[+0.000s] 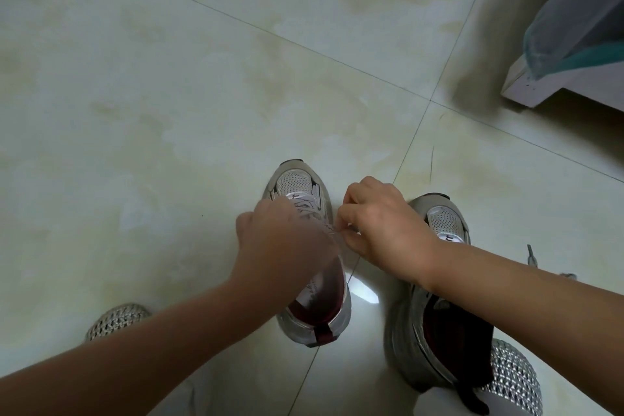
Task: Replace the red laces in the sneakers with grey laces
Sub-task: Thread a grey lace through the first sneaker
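Observation:
Two grey sneakers with dark red linings stand on the tiled floor, toes pointing away from me. Over the left sneaker (297,179) my left hand (283,240) covers the tongue with curled fingers, and what it holds is hidden. My right hand (378,219) pinches the thin end of a grey lace (332,230) at that shoe's right side. The right sneaker (442,216) lies partly under my right forearm. A loose lace end (531,255) lies on the floor to its right. No red lace shows.
My own feet in woven grey shoes are at the lower left (116,319) and lower right (513,378). A white furniture base (540,88) with teal-grey fabric (574,27) hanging over it stands at the upper right. Pale floor tiles spread ahead and to the left.

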A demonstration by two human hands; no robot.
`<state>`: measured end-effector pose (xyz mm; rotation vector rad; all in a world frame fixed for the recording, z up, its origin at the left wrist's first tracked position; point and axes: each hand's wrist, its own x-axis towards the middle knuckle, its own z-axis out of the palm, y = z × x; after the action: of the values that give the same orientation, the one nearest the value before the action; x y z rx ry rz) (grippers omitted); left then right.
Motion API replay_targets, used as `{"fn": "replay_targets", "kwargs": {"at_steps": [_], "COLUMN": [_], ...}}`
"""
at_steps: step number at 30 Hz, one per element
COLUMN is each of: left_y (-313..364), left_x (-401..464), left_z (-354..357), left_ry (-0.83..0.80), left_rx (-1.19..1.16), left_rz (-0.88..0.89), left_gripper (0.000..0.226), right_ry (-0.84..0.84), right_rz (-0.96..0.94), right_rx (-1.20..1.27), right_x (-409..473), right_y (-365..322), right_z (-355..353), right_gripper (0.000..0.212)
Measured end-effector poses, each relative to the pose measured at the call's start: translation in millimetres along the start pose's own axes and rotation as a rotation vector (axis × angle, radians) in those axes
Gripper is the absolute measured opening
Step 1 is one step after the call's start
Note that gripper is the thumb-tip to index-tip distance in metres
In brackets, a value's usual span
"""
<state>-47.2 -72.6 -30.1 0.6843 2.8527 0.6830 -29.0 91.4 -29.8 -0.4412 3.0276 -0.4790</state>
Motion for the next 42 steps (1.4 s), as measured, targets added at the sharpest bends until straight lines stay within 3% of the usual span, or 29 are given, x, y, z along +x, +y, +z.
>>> {"fn": "replay_targets", "kwargs": {"at_steps": [3,8,14,18,21,25,27,34,37,40,42], "left_y": [3,4,3,5,4,2,1,-3,-1,-2,-6], "left_x": [2,2,1,1,3,7,7,6,6,6,6], "left_z": [4,7,9,9,9,10,10,11,10,10,11], "left_ry": [-0.115,-0.114,-0.137,-0.151,-0.157,-0.213,-0.213,-0.193,-0.186,-0.196,-0.223], "left_rx": [-0.015,-0.082,-0.113,-0.169,-0.204,-0.366,-0.403,-0.454,-0.483,-0.446,-0.410], "left_rz": [-0.123,-0.205,-0.203,-0.243,-0.312,-0.371,-0.353,-0.316,-0.329,-0.291,-0.249], "left_gripper": [0.025,0.023,0.024,0.025,0.018,0.023,0.018,0.011,0.012,0.013,0.009], "right_ry": [-0.005,-0.053,-0.137,-0.108,-0.115,-0.189,-0.233,-0.222,-0.110,-0.125,-0.176], "right_rz": [-0.089,-0.270,-0.281,-0.309,-0.253,0.126,0.214,0.130,-0.005,-0.125,-0.018], "right_rx": [-0.098,-0.235,-0.273,-0.257,-0.155,0.287,0.397,0.205,0.066,-0.011,0.082], "right_x": [2,5,11,12,12,9,8,5,7,11,12], "right_y": [0,-4,-5,-10,-11,-11,-10,-10,-17,-21,-22], "right_z": [-2,-7,-8,-8,-7,-9,-8,-6,-8,-6,-5], "right_gripper": [0.002,0.021,0.027,0.027,0.020,0.013,0.012,0.015,0.009,0.015,0.022]}}
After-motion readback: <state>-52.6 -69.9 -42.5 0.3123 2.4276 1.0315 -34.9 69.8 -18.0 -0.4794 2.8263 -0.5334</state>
